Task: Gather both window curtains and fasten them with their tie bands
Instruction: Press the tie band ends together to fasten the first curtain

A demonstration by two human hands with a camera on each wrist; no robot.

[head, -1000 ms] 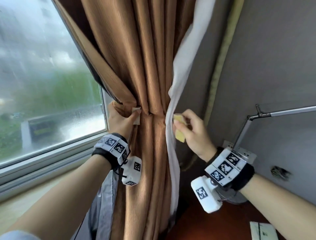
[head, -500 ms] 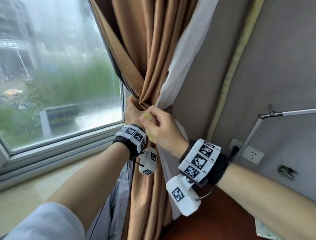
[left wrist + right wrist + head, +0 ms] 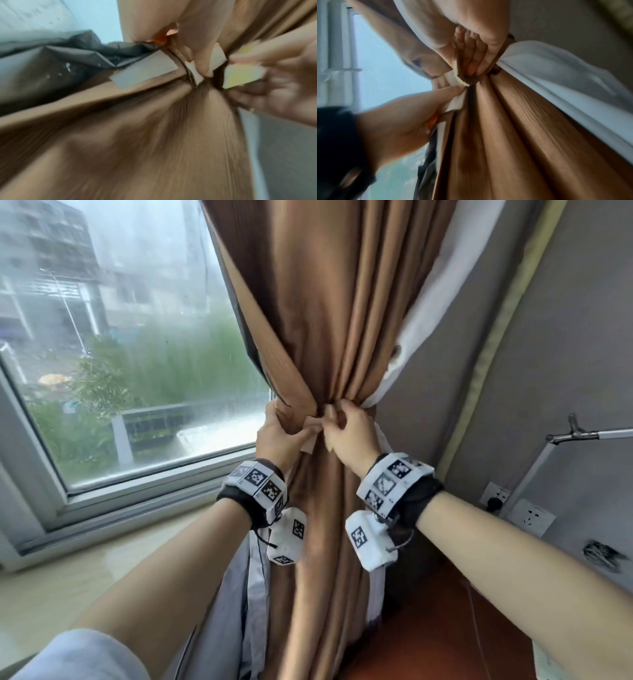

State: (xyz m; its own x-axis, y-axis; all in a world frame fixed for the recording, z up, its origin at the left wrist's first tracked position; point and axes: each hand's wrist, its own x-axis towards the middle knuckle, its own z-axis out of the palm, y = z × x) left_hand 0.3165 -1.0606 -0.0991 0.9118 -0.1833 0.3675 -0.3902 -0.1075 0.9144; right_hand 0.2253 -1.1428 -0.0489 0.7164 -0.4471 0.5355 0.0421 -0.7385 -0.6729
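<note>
Clearly the brown fabric tie band (image 3: 310, 428) sits wrapped around the waist of the gathered tan ribbed curtain (image 3: 329, 337), directly between the two hands, so that its two ends can meet at the front of the bundle. The left hand (image 3: 279, 436) pinches one end, whose pale fastening patch (image 3: 217, 56) faces outward under the thumb, probably to hold it as a fixed target. The right hand (image 3: 349, 433) curls its fingers around the other end, whose yellowish patch (image 3: 241, 75) lies just beside the first; whether they already touch I cannot tell. Both hands pull inward, which keeps the folds cinched tight above and below them. Behind the right hand, the white lining (image 3: 428, 316) bulges out against the grey wall (image 3: 565, 371); beyond the left hand lies the rain-streaked window (image 3: 137, 354). Pressing the patches together looks like the remaining step for this curtain.
</note>
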